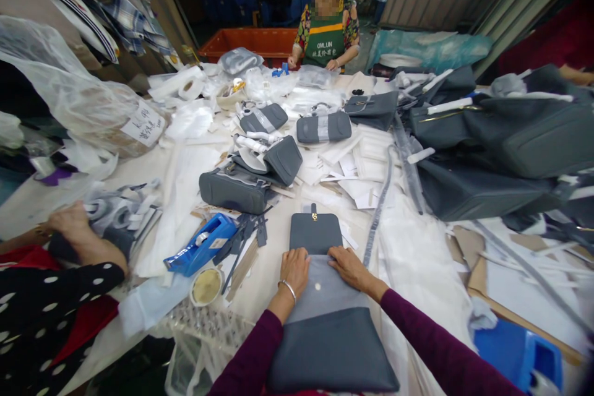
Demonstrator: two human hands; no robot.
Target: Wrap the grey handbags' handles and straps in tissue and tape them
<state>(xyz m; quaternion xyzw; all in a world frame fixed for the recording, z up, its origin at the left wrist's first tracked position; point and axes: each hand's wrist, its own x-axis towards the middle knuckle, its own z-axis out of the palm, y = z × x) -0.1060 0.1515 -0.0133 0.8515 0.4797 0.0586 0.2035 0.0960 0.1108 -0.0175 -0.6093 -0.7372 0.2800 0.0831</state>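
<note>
A flat, dark grey handbag (331, 346) lies in front of me, its paler grey upper part showing a small round white spot. Beyond my fingers stretches its dark flap (315, 232), with a tab and a gold-coloured clasp at the far end. My left hand (295, 271), with a bangle on the wrist, is closed over the left edge where flap and pale part meet. Opposite it, my right hand (351, 267) grips the right edge, fingers curled on top. Both thumbs are mostly hidden.
A blue tape dispenser (202, 244) and a tub of yellowish paste (206, 287) are left of the bag. Grey handbags (234, 190) stand farther back; more bags (482, 185) pile up right. A co-worker's hand (69, 226) is at left; another person (327, 31) works opposite.
</note>
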